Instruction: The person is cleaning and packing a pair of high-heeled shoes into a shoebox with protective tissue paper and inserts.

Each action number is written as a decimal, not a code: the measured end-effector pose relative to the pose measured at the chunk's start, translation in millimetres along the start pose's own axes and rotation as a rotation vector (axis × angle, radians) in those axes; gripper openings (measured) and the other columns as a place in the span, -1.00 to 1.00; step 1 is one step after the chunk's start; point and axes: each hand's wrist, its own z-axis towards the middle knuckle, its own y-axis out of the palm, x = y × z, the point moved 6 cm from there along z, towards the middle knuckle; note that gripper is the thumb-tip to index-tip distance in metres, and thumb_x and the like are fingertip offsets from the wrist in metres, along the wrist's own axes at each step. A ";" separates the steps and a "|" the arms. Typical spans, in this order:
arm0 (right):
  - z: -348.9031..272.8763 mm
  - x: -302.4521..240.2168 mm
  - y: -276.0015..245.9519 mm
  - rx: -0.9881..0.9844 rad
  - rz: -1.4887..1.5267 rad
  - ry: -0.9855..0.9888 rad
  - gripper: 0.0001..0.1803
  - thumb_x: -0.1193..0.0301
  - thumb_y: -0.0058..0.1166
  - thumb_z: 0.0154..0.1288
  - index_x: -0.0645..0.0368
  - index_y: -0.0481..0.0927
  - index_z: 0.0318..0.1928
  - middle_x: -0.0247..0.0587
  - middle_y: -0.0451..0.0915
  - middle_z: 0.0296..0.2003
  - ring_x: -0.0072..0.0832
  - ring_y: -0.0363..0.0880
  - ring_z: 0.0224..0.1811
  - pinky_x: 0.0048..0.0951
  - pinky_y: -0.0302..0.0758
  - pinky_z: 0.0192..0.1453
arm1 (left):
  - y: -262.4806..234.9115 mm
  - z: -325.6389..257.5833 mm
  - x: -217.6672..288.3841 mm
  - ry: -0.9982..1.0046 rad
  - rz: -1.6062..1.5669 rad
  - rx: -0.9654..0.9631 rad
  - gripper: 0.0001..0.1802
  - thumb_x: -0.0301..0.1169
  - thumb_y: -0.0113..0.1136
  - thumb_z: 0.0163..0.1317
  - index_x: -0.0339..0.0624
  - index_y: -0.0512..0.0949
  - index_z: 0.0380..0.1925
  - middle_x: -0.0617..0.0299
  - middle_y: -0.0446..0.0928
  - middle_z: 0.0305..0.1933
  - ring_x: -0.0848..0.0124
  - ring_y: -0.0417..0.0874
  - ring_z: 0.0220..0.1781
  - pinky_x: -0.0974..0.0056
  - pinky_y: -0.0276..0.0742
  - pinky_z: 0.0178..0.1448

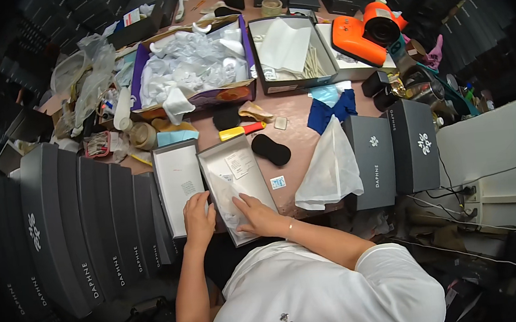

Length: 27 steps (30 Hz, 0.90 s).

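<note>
A shoe box point(265, 189) with pale inside and dark outside lies tilted in front of me, with white tissue paper point(226, 209) and a small printed card point(238, 165) in it. My right hand point(259, 216) reaches into its near end, fingers spread over the tissue paper. Left of the box lies its matching lid point(173, 169), inside up. My left hand point(199, 219) rests over the lid's near right part, beside the box, fingers stretched forward and thumb apart. Whether its fingertips touch the lid's edge is hard to see. Neither hand visibly holds anything.
Stacked dark shoe boxes point(57, 230) stand at left, and more dark boxes point(371, 162) at right. Behind are a purple carton point(248, 56) of crumpled paper, an orange heat gun point(355, 38), a black oval pad point(271, 150), a yellow-red cutter point(241, 131) and a white cloth bag point(329, 169).
</note>
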 end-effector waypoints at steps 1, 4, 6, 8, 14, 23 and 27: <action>-15.4 -22.5 -34.0 0.103 -0.008 -0.147 0.03 0.26 0.40 -0.09 0.09 0.11 0.39 0.27 0.14 0.31 0.18 0.18 0.31 0.01 0.19 0.36 | -1.0 -1.7 -1.5 -0.016 -0.109 0.037 -0.65 -0.51 0.18 0.11 -0.34 0.52 -0.06 -0.05 0.52 -0.07 0.05 0.54 -0.03 0.14 0.44 0.07; -81.0 -12.9 -153.9 0.107 -0.533 0.243 0.07 0.33 0.46 -0.21 -0.18 0.18 0.38 0.12 -0.01 0.39 0.10 -0.07 0.44 0.28 0.01 0.37 | 9.7 -12.7 5.7 -0.176 -0.344 -0.044 -0.67 -0.52 0.20 0.13 -0.35 0.54 -0.07 -0.01 0.56 -0.18 0.20 0.63 -0.19 0.25 0.51 -0.08; -132.2 36.9 -192.6 0.120 -0.705 0.506 0.08 0.38 0.48 -0.26 -0.18 0.20 0.37 0.10 0.04 0.38 0.09 0.04 0.39 0.14 0.15 0.33 | 29.8 -17.4 20.2 -0.210 -0.499 -0.125 -0.68 -0.50 0.21 0.15 -0.34 0.54 -0.06 0.03 0.58 -0.17 0.30 0.65 -0.22 0.29 0.51 -0.10; -168.8 97.4 -194.3 0.342 -0.497 0.473 -0.30 0.51 0.27 -0.01 -0.04 0.41 0.23 0.04 0.38 0.12 -0.07 0.47 0.04 -0.26 0.46 0.04 | 55.3 -12.2 54.3 -0.188 -0.570 -0.295 -0.68 -0.43 0.20 0.20 -0.37 0.55 -0.07 0.00 0.58 -0.11 0.31 0.65 -0.12 0.32 0.51 -0.01; -91.3 39.7 -254.7 0.590 -0.177 0.077 -0.65 0.66 -0.02 0.03 0.23 0.62 -0.12 -0.09 0.50 -0.17 -0.16 0.51 -0.07 -0.29 0.45 0.01 | 157.8 17.6 54.0 -0.829 -1.397 -0.586 -0.40 0.04 -0.11 0.40 -0.21 0.37 0.21 -0.01 0.48 0.11 0.27 0.55 0.12 0.23 0.46 0.20; -78.4 -106.1 -164.9 -0.021 0.160 -0.477 -0.56 0.66 0.10 -0.06 0.19 0.59 -0.06 -0.13 0.48 -0.13 -0.21 0.48 -0.07 -0.30 0.43 0.07 | 159.7 -0.3 80.7 -0.679 -1.830 -0.928 -0.41 0.02 0.00 0.33 -0.10 0.39 0.22 0.03 0.53 0.11 0.21 0.57 0.14 0.14 0.56 0.16; -90.3 -74.4 -114.7 -0.173 0.449 -0.324 -0.61 0.63 0.06 0.07 0.16 0.63 -0.04 -0.18 0.51 -0.08 -0.25 0.49 -0.03 -0.37 0.44 0.10 | 95.7 -23.7 77.3 -0.638 -1.730 -0.400 -0.12 -0.38 0.21 0.23 -0.09 -0.10 0.44 -0.03 0.14 0.41 0.20 0.37 0.32 0.15 0.45 0.26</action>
